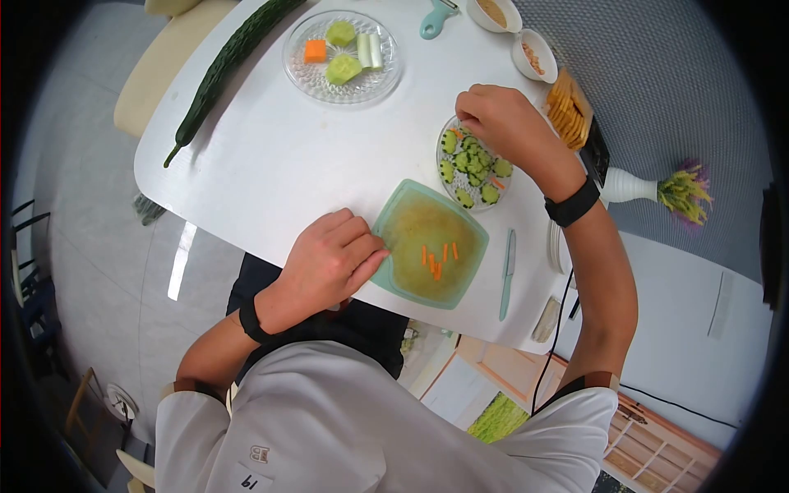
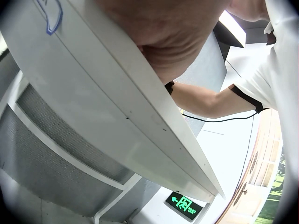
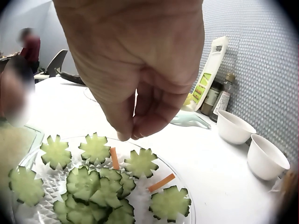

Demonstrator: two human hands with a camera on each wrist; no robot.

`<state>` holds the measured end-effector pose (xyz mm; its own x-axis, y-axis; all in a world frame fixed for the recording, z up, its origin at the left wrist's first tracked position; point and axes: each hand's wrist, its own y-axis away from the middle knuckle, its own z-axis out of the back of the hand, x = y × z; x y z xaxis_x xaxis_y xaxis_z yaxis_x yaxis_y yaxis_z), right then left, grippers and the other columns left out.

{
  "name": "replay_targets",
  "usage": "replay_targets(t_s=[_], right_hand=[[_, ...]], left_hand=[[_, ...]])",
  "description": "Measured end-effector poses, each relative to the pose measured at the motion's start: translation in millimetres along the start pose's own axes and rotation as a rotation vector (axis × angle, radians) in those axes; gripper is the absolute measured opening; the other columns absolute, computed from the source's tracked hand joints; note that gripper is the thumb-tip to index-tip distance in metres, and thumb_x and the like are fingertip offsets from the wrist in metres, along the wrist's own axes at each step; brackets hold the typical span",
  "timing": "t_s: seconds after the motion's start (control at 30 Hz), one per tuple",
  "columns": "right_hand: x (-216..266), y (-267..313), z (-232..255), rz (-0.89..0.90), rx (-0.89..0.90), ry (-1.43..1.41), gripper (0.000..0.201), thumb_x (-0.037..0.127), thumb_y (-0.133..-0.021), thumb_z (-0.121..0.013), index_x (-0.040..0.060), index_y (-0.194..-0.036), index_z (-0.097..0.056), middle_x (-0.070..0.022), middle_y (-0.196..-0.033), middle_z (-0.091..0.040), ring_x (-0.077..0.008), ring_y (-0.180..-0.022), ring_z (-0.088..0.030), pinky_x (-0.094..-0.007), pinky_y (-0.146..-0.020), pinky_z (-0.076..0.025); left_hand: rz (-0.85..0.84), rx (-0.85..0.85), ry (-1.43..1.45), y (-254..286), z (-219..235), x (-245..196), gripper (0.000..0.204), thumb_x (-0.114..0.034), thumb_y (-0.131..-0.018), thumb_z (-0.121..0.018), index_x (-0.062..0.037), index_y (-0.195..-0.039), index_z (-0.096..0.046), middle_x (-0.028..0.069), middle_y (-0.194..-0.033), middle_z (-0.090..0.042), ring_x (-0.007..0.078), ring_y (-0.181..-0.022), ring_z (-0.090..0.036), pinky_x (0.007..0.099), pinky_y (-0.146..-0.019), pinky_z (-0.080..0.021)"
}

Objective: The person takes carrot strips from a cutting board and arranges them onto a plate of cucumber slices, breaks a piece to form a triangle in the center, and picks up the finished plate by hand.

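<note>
My right hand (image 1: pixel 509 123) is over the rim of a clear glass plate (image 3: pixel 189 214). Its thumb and fingertips come together, with nothing visible between them. Scalloped cucumber slices (image 3: pixel 95 148) ring the plate, around a pile of cut cucumber pieces (image 3: pixel 100 196). Thin carrot sticks (image 3: pixel 161 183) lie between the outer slices. My left hand (image 1: pixel 329 259) rests loosely curled at the left edge of a green-rimmed cutting board (image 1: pixel 399 279), fingertips right at its rim. Several carrot sticks (image 1: pixel 436 267) lie on the board. In the left wrist view the white table edge (image 2: pixel 135 93) hides the fingertips.
A knife (image 1: pixel 508 275) lies right of the board. Farther back stand a glass plate (image 1: pixel 300 82) with vegetable pieces, a whole cucumber (image 1: pixel 222 82), a peeler (image 1: pixel 433 23) and two white bowls (image 3: pixel 266 156). A vase (image 1: pixel 631 185) stands at the right.
</note>
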<state>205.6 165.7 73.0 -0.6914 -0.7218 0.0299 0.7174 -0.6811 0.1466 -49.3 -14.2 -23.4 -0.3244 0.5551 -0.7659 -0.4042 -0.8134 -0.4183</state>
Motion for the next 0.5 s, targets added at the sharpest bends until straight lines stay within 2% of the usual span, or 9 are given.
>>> replay_targets(t_s=[0.07,0.13,0.23,0.33,0.5], right_hand=[[2.3,8.4,3.5,-0.048,-0.027,-0.003,0.005,0.009,-0.087,-0.066,0.0058,-0.084,-0.063,-0.0111,-0.083,-0.065,-0.0321,-0.08,-0.064,-0.0418,-0.072,-0.053],[6.5,20.6,2.6,-0.182,-0.104,0.03,0.004,0.011,-0.085,-0.067,0.0086,-0.083,-0.066,-0.0086,-0.083,-0.064,-0.0293,-0.081,-0.063,-0.0402,-0.072,-0.053],[11.5,36.2,-15.6,-0.184,-0.189,0.057,0.005,0.013,-0.083,-0.069,0.0099,-0.079,-0.068,-0.0068,-0.083,-0.063,-0.0272,-0.084,-0.063,-0.0398,-0.071,-0.054],[18.2,38.6,-27.2,-0.291,-0.15,0.037,0.006,0.013,-0.08,-0.071,0.0102,-0.076,-0.07,-0.006,-0.083,-0.063,-0.026,-0.086,-0.062,-0.0399,-0.071,-0.054],[20.5,30.5,-28.7,-0.363,-0.178,0.001,0.006,0.012,-0.08,-0.071,0.0084,-0.074,-0.071,-0.0088,-0.084,-0.063,-0.0281,-0.085,-0.062,-0.0415,-0.072,-0.054]], left_hand=[[-0.007,0.009,-0.009,-0.2,0.7,-0.3,0.012,-0.006,-0.078,-0.077,-0.0049,-0.087,-0.069,0.0067,-0.078,-0.057,0.0268,-0.071,-0.055,0.0385,-0.062,-0.047],[-0.003,0.014,-0.024,-0.3,0.6,-0.5,0.012,-0.007,-0.078,-0.078,-0.0051,-0.086,-0.07,0.0067,-0.078,-0.057,0.0268,-0.071,-0.055,0.0386,-0.062,-0.047],[-0.013,0.007,-0.039,-0.3,-1.3,-1.1,0.01,-0.01,-0.08,-0.077,-0.0062,-0.083,-0.068,0.0057,-0.077,-0.055,0.0251,-0.071,-0.054,0.037,-0.065,-0.048],[-0.015,0.009,-0.048,-0.9,-0.6,-1.6,0.011,-0.01,-0.08,-0.077,-0.0061,-0.083,-0.068,0.006,-0.077,-0.055,0.0253,-0.07,-0.054,0.0372,-0.064,-0.048],[-0.008,0.004,-0.032,-0.7,-1.2,-1.5,0.012,-0.006,-0.077,-0.078,-0.005,-0.086,-0.07,0.0068,-0.076,-0.057,0.0266,-0.07,-0.055,0.0381,-0.061,-0.046]])
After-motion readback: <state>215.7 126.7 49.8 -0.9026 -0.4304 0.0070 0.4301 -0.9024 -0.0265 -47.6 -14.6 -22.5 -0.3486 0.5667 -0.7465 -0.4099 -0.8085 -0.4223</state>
